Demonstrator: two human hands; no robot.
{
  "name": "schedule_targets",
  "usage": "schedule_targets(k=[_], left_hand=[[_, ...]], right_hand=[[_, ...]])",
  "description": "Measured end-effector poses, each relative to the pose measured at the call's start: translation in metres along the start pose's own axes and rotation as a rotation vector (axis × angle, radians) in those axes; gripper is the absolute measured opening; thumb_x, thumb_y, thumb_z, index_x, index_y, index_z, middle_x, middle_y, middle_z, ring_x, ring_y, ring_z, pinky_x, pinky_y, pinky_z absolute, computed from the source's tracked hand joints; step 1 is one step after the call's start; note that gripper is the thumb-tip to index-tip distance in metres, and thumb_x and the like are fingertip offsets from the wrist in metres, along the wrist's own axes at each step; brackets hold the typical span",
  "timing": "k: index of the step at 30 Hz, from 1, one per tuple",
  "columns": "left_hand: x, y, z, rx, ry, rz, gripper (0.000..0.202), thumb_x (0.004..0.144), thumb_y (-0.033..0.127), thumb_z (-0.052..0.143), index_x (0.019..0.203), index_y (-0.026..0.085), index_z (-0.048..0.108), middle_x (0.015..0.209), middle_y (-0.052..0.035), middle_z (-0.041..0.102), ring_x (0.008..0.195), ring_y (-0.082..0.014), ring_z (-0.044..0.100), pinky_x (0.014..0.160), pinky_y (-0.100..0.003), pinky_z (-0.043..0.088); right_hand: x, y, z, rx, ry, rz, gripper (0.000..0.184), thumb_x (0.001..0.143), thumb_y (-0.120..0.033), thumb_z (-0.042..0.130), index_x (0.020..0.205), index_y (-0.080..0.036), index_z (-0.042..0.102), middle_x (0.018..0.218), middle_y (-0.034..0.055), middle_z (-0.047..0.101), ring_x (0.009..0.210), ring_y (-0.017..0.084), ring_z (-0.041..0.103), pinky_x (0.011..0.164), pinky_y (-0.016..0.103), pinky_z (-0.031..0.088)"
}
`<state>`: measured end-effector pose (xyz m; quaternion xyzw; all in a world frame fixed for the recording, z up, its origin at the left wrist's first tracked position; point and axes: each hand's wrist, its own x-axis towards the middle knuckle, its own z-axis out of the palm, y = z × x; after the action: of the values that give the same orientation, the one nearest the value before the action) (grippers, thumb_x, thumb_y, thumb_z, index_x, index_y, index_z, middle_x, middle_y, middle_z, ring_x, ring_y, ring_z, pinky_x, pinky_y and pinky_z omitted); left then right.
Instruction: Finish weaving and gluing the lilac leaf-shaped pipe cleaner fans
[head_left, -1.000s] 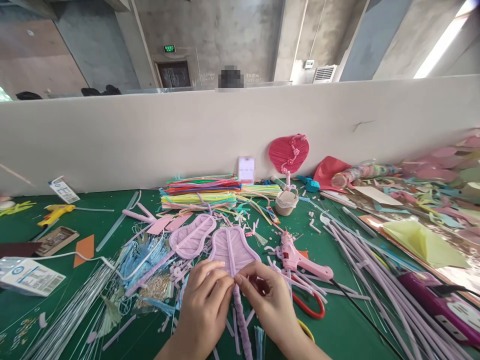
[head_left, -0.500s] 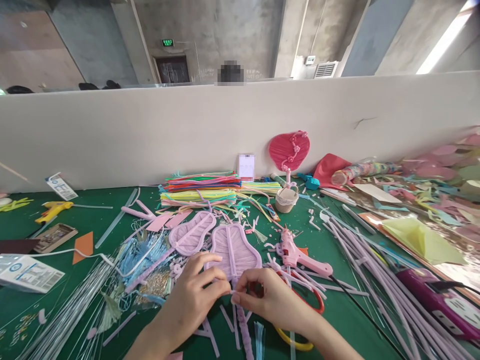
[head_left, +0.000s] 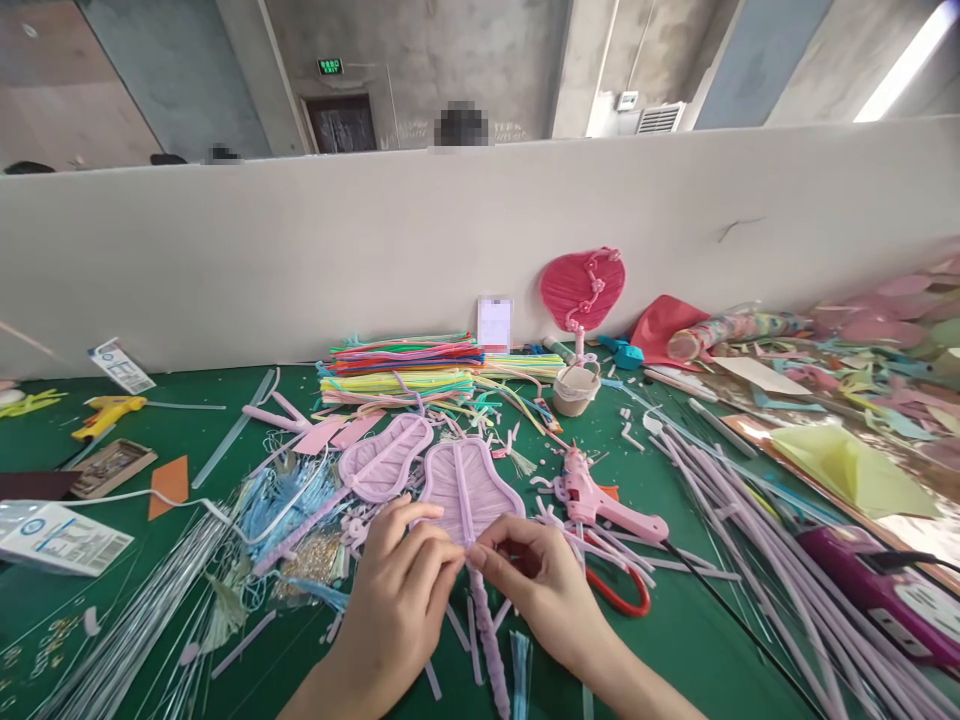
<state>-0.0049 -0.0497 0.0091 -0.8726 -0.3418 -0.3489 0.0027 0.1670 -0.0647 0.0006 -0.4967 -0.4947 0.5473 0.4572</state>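
A lilac fan made of pipe cleaners (head_left: pixel 469 485) lies on the green table (head_left: pixel 675 640), its twisted handle (head_left: pixel 487 640) pointing toward me. My left hand (head_left: pixel 397 600) and my right hand (head_left: pixel 536 585) meet at the spot where the fan joins its handle. Both pinch there with thumb and fingers closed on the fan's base. A second lilac fan (head_left: pixel 384 462) lies just left of the first, untouched.
A pink glue gun (head_left: pixel 600 500) and red-handled scissors (head_left: pixel 622 595) lie right of my right hand. Long lilac sticks (head_left: pixel 750 540) fan out at right. Coloured pipe cleaners (head_left: pixel 405 370) are stacked behind. A pink fan (head_left: pixel 581 290) leans on the white partition (head_left: pixel 300 250). Wires (head_left: pixel 142 620) lie left.
Both hands have stayed pinched at the fan's base with small shifts of the fingers; the view has tilted slightly, and my arms shifted a little.
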Motion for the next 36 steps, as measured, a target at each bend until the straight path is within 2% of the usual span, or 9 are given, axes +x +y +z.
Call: schedule_targets(k=[6, 9, 12, 16, 20, 26, 30, 34, 36], left_hand=[[-0.001, 0.005, 0.01, 0.088, 0.085, 0.042, 0.023, 0.087, 0.001, 0.053, 0.102, 0.017, 0.059, 0.089, -0.0041, 0.068, 0.101, -0.0229, 0.057, 0.098, -0.046, 0.041], [-0.001, 0.004, 0.012, 0.02, 0.108, -0.058, 0.017, 0.089, 0.006, 0.053, 0.099, 0.019, 0.059, 0.087, -0.0043, 0.068, 0.099, -0.0223, 0.058, 0.09, -0.041, 0.047], [0.0, 0.002, 0.011, -0.089, 0.065, -0.212, 0.008, 0.091, 0.015, 0.054, 0.094, 0.02, 0.06, 0.088, -0.0049, 0.066, 0.098, -0.0217, 0.059, 0.079, -0.034, 0.052], [0.001, -0.002, 0.007, -0.15, 0.034, -0.294, 0.004, 0.09, 0.022, 0.057, 0.088, 0.021, 0.061, 0.088, -0.0044, 0.066, 0.098, -0.0218, 0.059, 0.077, -0.034, 0.053], [0.004, -0.007, 0.003, -0.127, 0.024, -0.269, 0.006, 0.09, 0.024, 0.056, 0.087, 0.022, 0.061, 0.086, -0.0033, 0.067, 0.099, -0.0225, 0.059, 0.081, -0.036, 0.052], [0.005, -0.015, -0.002, -0.119, -0.093, -0.214, 0.013, 0.093, 0.017, 0.05, 0.084, 0.022, 0.058, 0.085, -0.0024, 0.066, 0.103, -0.022, 0.055, 0.081, -0.033, 0.051], [0.006, -0.013, -0.004, -0.095, -0.148, -0.1, 0.016, 0.094, 0.012, 0.046, 0.084, 0.021, 0.056, 0.084, -0.0021, 0.066, 0.105, -0.0222, 0.053, 0.085, -0.035, 0.048], [0.007, -0.008, -0.002, -0.083, -0.17, -0.031, 0.016, 0.093, 0.01, 0.047, 0.086, 0.02, 0.057, 0.085, -0.0024, 0.066, 0.107, -0.0221, 0.052, 0.089, -0.037, 0.045], [0.006, -0.006, -0.001, -0.098, -0.165, -0.041, 0.017, 0.093, 0.01, 0.047, 0.086, 0.02, 0.058, 0.085, -0.0023, 0.067, 0.106, -0.0217, 0.052, 0.09, -0.038, 0.045]], right_hand=[[0.003, 0.005, 0.0, 0.079, 0.068, -0.007, 0.038, 0.07, -0.051, 0.074, 0.07, -0.015, 0.063, 0.061, -0.0013, 0.053, 0.058, 0.011, 0.041, 0.052, 0.024, 0.031], [0.004, 0.005, 0.002, 0.072, 0.128, -0.014, 0.038, 0.072, -0.052, 0.072, 0.07, -0.015, 0.065, 0.061, 0.0001, 0.056, 0.058, 0.012, 0.043, 0.053, 0.025, 0.033], [0.005, 0.003, 0.004, 0.053, 0.148, -0.013, 0.038, 0.075, -0.052, 0.069, 0.073, -0.015, 0.068, 0.066, 0.0024, 0.061, 0.062, 0.014, 0.048, 0.057, 0.026, 0.037], [0.005, 0.003, 0.003, 0.008, 0.122, -0.014, 0.037, 0.078, -0.051, 0.066, 0.075, -0.014, 0.069, 0.068, 0.0031, 0.064, 0.064, 0.014, 0.05, 0.059, 0.026, 0.039], [0.004, 0.007, 0.003, -0.05, 0.078, -0.024, 0.038, 0.079, -0.052, 0.064, 0.074, -0.015, 0.068, 0.068, 0.0026, 0.063, 0.064, 0.014, 0.051, 0.06, 0.026, 0.041], [0.005, 0.002, -0.006, -0.172, -0.086, -0.044, 0.044, 0.09, -0.052, 0.048, 0.071, -0.017, 0.065, 0.057, -0.002, 0.05, 0.053, 0.01, 0.043, 0.05, 0.023, 0.033], [0.007, -0.007, -0.017, -0.302, -0.191, -0.073, 0.028, 0.084, -0.044, 0.062, 0.077, -0.018, 0.069, 0.069, -0.0006, 0.062, 0.061, 0.012, 0.049, 0.054, 0.023, 0.035], [0.007, -0.01, -0.021, -0.328, -0.301, -0.051, 0.026, 0.083, -0.039, 0.063, 0.069, -0.017, 0.066, 0.059, -0.0034, 0.055, 0.055, 0.009, 0.041, 0.051, 0.023, 0.031], [0.006, -0.01, -0.02, -0.299, -0.298, -0.045, 0.026, 0.082, -0.039, 0.064, 0.068, -0.017, 0.066, 0.058, -0.0037, 0.053, 0.055, 0.009, 0.039, 0.051, 0.023, 0.03]])
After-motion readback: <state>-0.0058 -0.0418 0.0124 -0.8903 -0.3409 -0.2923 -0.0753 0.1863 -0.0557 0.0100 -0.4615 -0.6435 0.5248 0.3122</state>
